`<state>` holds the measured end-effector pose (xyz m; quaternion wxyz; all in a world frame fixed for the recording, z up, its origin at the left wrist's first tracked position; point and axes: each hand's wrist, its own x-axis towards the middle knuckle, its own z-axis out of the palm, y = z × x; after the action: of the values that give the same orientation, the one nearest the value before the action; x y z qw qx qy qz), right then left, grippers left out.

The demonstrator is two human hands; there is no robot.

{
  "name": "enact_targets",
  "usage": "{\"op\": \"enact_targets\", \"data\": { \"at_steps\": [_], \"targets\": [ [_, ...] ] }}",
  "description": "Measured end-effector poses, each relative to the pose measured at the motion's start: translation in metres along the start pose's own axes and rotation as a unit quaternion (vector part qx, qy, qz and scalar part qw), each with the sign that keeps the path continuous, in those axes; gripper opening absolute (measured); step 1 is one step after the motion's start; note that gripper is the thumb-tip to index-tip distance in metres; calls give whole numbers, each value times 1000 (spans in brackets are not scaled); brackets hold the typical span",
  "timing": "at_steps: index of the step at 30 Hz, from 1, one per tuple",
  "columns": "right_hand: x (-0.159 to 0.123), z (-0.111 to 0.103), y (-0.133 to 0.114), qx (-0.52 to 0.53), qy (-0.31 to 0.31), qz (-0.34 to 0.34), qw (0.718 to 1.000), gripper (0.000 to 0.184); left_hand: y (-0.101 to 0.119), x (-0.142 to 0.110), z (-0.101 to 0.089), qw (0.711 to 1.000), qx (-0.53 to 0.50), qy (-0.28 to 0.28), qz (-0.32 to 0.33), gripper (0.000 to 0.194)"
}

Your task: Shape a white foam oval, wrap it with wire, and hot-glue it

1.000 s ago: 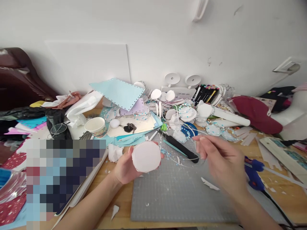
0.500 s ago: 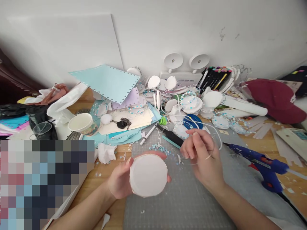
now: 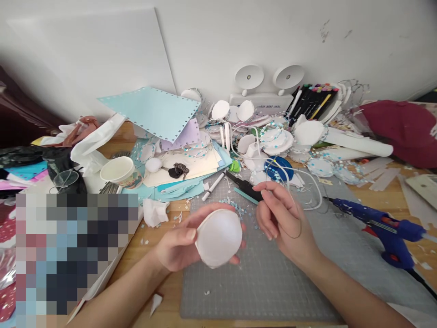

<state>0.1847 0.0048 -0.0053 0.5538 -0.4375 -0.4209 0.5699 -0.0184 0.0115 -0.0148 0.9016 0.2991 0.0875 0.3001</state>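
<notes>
Paper cup (image 3: 122, 174) is standing at left, mouth up, pale inside showing; blk markers (image 3: 309, 104) are leaning in what looks like a white holder at back. L hand (image 3: 175, 243) is gripping white disc (image 3: 220, 239) above cutting mat (image 3: 239, 291). R hand (image 3: 288, 221) is hovering alongside, thumb & index nearly meeting; can't tell if they're holding anything.

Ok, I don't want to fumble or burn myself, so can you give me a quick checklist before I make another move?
1. White disc secure: ok, its edge is gripped by the left hand.
2. Right hand apart from the disc: ok.
3. Hot glue gun apart from both hands: ok, it lies to the right.
4. Glue gun heat: cannot tell.
5. Power cord plugged in: cannot tell, it leaves the picture.
6. Cutting mat free of scraps: not ok.
</notes>
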Motion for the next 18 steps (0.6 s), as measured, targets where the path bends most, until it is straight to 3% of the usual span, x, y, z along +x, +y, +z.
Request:
{"op": "enact_targets", "data": {
  "at_steps": [5, 12, 18],
  "targets": [
    [-1, -2, -1, 27, -20, 27, 999, 7, 4, 2, 0, 998, 35, 27, 50, 62],
    [3, -7, 4, -25, 40, 30, 998, 7, 3, 2, -3, 993, 66, 63, 81, 63],
    [1, -4, 3, 5, -2, 37, 999, 5, 2, 4, 1, 993, 58, 67, 71, 59]
  ]
}}
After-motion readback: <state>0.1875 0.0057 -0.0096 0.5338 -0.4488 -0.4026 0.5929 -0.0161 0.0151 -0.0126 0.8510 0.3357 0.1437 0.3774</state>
